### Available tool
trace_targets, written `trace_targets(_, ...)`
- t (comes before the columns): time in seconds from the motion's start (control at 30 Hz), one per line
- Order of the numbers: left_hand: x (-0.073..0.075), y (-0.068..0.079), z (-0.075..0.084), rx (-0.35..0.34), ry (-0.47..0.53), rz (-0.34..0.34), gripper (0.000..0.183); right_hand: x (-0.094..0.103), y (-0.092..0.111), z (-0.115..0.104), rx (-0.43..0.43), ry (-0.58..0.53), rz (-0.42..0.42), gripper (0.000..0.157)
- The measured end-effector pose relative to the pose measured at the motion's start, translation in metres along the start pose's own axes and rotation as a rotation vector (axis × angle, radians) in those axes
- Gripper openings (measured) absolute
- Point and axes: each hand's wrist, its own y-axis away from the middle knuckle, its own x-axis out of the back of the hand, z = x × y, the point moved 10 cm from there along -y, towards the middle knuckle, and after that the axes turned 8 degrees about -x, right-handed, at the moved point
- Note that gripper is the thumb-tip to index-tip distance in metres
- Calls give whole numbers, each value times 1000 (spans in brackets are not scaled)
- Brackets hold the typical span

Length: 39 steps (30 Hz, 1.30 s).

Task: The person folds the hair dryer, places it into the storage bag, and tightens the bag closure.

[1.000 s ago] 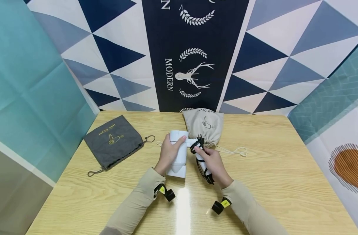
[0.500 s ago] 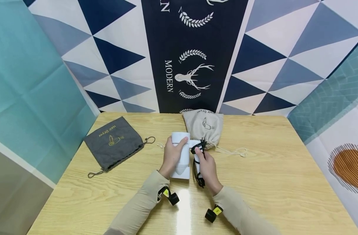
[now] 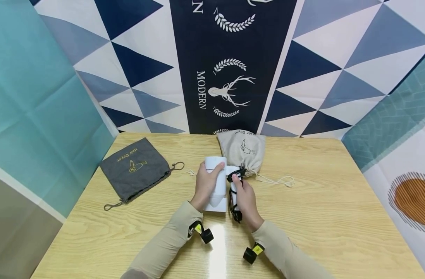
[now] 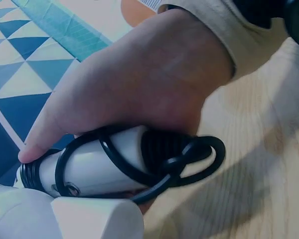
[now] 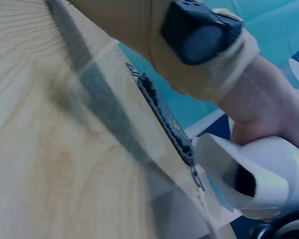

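At the far left a plain teal cloth wall panel [image 3: 34, 97] meets the edge of the pale wood-grained table [image 3: 320, 217]; near that edge lies a flat, dark grey fabric pouch [image 3: 135, 167], marked "Hair Dryer" with a gold outline drawing, its grey cord loops sticking out at two corners of the mouth; nothing touches it. Right of the pouch, the left hand [image 3: 204, 186], in a beige sleeve [image 3: 167, 236] with a black wrist camera [image 3: 207, 235], is closed round a white plastic hair dryer [image 3: 221, 188]; its thumb lies across the top of the barrel, the other fingers mostly hidden. The dryer is near the middle of the table, between both hands; whether it touches the wood I cannot tell. Just beyond it, by the back edge, sits a full-looking beige cloth drawstring bag [image 3: 241, 151], gathered at the neck, a thin cream string [image 3: 276, 181] trailing right. On the dryer's right side, a thin black power cord [image 3: 237, 216] is wound round the white handle [image 4: 92, 167]; the right hand [image 3: 247, 199] is closed round both, thumb near the top coils; its fingers are largely hidden underneath. At the far right hangs a white cloth with an orange-brown disc [image 3: 417, 198].
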Motion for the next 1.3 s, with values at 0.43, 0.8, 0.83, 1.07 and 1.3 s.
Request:
trace_targets(0.43, 6, -5, -3, 29, 92, -16, 65, 1, -8, -19, 61, 175, -45, 48)
trace_targets(0.8, 14, -7, -4, 32, 146, 28, 61, -5, -9, -21, 68, 202, -129, 45)
trace_targets(0.83, 14, -8, -5, 34, 149, 30, 61, -5, -9, -20, 68, 197, -137, 45)
trace_targets(1.07, 12, -9, -5, 41, 173, 2, 63, -5, -8, -21, 104, 215, -162, 44)
trace_targets(1.3, 10, -10, -6, 45, 192, 0, 62, -4, -6, -26, 144, 252, -144, 44)
